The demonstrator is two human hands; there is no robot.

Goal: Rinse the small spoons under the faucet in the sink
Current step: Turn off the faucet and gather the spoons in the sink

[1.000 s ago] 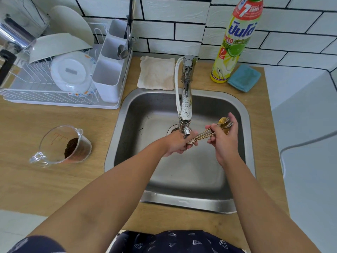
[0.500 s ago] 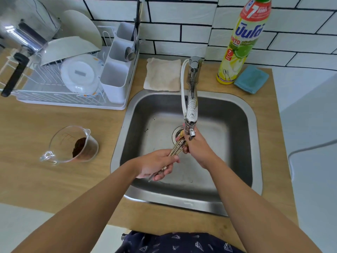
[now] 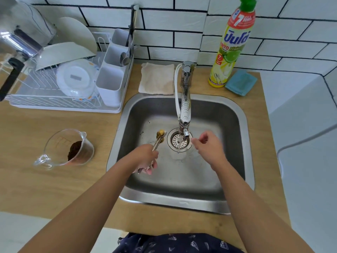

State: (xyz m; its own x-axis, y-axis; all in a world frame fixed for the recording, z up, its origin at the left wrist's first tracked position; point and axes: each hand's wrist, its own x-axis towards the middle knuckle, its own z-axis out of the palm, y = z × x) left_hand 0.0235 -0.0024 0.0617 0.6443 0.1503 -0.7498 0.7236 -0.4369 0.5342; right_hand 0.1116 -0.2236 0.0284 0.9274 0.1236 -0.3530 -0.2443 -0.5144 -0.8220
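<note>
My left hand (image 3: 145,158) grips a bundle of small gold spoons (image 3: 160,137) by their handles, bowls pointing away from me, over the left part of the steel sink (image 3: 235,114). The chrome faucet (image 3: 185,110) reaches over the drain (image 3: 179,141), and a thin stream of water runs from its spout. The spoons are left of the stream, not under it. My right hand (image 3: 209,145) hovers just right of the spout, holding nothing, fingers loosely curled and blurred.
A glass measuring cup with coffee grounds (image 3: 70,149) stands on the wooden counter, left of the sink. A white dish rack (image 3: 69,84) with plates and a cutlery holder is at back left. Behind the sink lie a beige cloth (image 3: 156,78), a dish soap bottle (image 3: 232,44) and a blue sponge (image 3: 240,83).
My right hand let go of the spoons and moved right of the spout. My left hand now holds the bundle alone, shifted left of the drain. Water is running.
</note>
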